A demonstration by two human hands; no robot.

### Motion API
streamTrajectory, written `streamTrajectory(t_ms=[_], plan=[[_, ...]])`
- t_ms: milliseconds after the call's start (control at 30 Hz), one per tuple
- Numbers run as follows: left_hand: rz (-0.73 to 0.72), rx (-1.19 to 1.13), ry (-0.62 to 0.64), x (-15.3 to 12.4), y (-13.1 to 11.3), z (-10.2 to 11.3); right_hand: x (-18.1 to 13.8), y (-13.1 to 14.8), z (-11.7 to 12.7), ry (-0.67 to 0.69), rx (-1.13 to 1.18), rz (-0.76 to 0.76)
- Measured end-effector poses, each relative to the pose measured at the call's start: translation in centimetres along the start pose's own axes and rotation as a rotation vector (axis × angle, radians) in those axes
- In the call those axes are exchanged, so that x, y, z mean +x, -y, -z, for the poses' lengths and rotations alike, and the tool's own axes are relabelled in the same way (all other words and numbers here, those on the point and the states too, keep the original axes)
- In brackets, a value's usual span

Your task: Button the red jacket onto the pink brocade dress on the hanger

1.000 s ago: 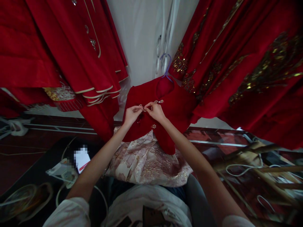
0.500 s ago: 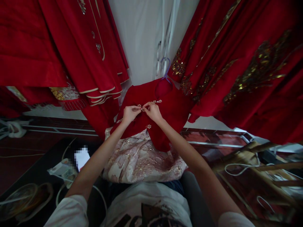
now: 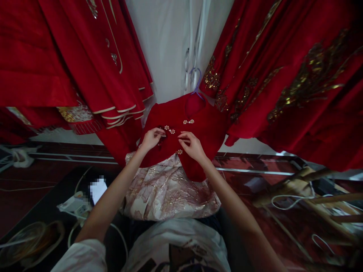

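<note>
A red jacket (image 3: 210, 132) on a purple hanger (image 3: 196, 81) lies spread over my lap, its lower front parted. Flower-shaped beaded clasps run down the front. The top clasp (image 3: 188, 121) and the second clasp (image 3: 169, 130) have their halves joined. My left hand (image 3: 152, 139) is closed, fingertips pinching at a lower beaded clasp half (image 3: 163, 135) on the left front panel, partly hidden by the fingers. Above the right panel, my right hand (image 3: 193, 146) holds nothing, thumb and fingers apart. Close below it is another clasp half (image 3: 179, 152).
Shiny pink-and-cream brocade (image 3: 170, 192) covers my lap under the jacket. Red garments hang at left (image 3: 68, 56) and right (image 3: 255, 94). At lower left, a dark surface (image 3: 59, 192) bears a clear plastic container (image 3: 22, 238) and cables. A wooden rack (image 3: 317, 204) stands right.
Both hands have come off the second clasp, which now shows joined. My left hand moved left and down to a lower clasp half; my right hand moved right and opened.
</note>
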State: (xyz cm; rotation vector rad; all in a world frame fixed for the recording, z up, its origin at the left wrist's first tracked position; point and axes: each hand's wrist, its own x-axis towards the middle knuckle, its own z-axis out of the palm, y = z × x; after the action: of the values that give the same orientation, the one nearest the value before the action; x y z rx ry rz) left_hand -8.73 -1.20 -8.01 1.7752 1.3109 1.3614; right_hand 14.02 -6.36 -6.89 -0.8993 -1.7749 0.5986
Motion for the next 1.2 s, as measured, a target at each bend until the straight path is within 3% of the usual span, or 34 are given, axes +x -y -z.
streamTrajectory(t_ms=[167,367,533,733,900,1000,1200], plan=[[0.047,0.235,0.142,-1.5,2.2,1.3,-2.3,0.7,2.5,0.169,-0.094,-0.224],[-0.020,0.301,0.239,-4.1,2.0,0.1,-3.6,0.6,1.6,0.304,-0.523,-0.377],[-0.087,0.239,0.157,-5.8,1.1,-1.6,-4.3,0.8,-0.2,0.176,-0.658,-0.342],[-0.061,0.197,0.086,-5.6,1.2,-3.1,-4.0,-0.2,-1.1,0.049,-0.396,-0.264],[-0.039,0.142,0.059,-5.2,0.8,-4.0,-3.3,-0.7,0.1,0.154,-0.005,-0.309],[0.047,-0.003,0.037,-4.9,0.0,-3.6,-2.7,0.4,1.9,0.199,0.219,-0.368],[0.161,-0.314,-0.049,-5.2,-3.3,-1.7,-1.1,4.9,4.0,0.211,0.422,-0.269]])
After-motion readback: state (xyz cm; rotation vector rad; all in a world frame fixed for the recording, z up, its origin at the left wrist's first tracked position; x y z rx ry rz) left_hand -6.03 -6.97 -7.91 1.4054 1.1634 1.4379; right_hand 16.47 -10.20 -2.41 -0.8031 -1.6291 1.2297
